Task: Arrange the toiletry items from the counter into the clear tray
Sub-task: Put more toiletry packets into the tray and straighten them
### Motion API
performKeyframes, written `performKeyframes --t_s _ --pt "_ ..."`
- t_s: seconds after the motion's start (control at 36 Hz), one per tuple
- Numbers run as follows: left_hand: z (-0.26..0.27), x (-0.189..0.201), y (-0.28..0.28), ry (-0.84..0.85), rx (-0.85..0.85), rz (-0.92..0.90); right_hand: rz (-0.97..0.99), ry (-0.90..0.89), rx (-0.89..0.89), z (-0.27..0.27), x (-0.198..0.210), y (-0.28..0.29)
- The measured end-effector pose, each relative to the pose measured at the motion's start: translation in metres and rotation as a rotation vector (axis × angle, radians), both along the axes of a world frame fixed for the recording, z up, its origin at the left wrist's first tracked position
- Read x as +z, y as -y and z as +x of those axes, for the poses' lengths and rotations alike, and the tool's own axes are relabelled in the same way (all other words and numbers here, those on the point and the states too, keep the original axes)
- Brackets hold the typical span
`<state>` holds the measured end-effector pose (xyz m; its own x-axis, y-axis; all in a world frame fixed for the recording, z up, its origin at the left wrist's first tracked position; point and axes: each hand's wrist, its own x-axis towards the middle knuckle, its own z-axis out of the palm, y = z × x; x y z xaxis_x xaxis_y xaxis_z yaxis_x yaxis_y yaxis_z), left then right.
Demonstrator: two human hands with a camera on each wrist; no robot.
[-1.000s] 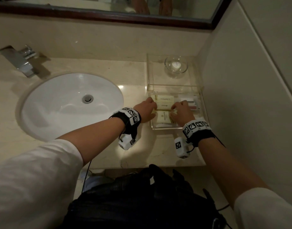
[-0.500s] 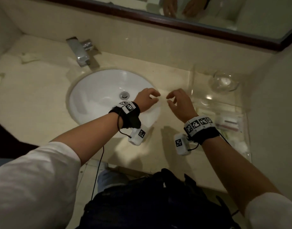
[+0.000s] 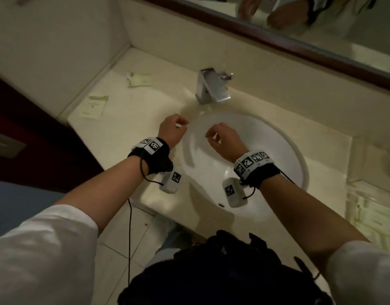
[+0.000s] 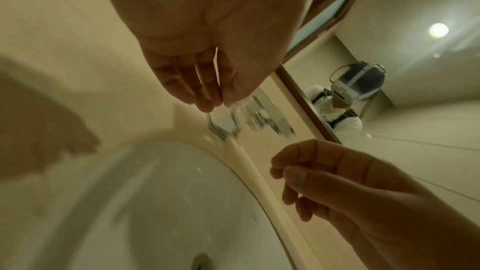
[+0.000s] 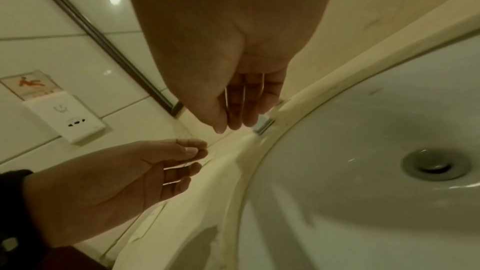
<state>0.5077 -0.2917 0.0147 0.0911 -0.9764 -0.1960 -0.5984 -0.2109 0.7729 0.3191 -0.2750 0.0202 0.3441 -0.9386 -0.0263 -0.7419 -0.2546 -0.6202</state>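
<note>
Two pale toiletry packets lie on the counter's far left, one near the corner (image 3: 139, 79) and one closer to the edge (image 3: 93, 106). The clear tray (image 3: 349, 188) sits at the right edge of the head view with pale packets inside. My left hand (image 3: 178, 125) hovers over the sink's left rim, and my right hand (image 3: 213, 134) hovers over the basin. The fingers of both hang loosely curled and hold nothing. The left wrist view shows the left hand (image 4: 207, 100) empty, and the right wrist view shows the right hand (image 5: 233, 124) empty.
A white oval sink (image 3: 266, 150) fills the counter's middle, with a chrome faucet (image 3: 212, 89) behind it. A framed mirror (image 3: 299, 29) runs along the back wall. A side wall closes the counter's left end. A black bag (image 3: 222, 271) hangs at my front.
Both hands left the tray and moved left across the sink, empty. The view swung left, so the packets at the counter's far left came into sight.
</note>
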Motion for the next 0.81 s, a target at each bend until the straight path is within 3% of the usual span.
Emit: performKeyframes --t_s 0.25,0.5,0.81 --pt "0.148 -0.020 0.039 0.087 0.293 0.127 0.060 -0.035 0.109 0.139 -0.012 0.060" --pt "0.235 -0.031 0.063 0.185 0.659 0.291 0.110 -0.135 0.173 0.231 -0.018 0.111" --pt "0.271 -0.060 0.073 0.192 0.655 0.244 0.171 -0.221 0.191 0.314 -0.040 0.159"
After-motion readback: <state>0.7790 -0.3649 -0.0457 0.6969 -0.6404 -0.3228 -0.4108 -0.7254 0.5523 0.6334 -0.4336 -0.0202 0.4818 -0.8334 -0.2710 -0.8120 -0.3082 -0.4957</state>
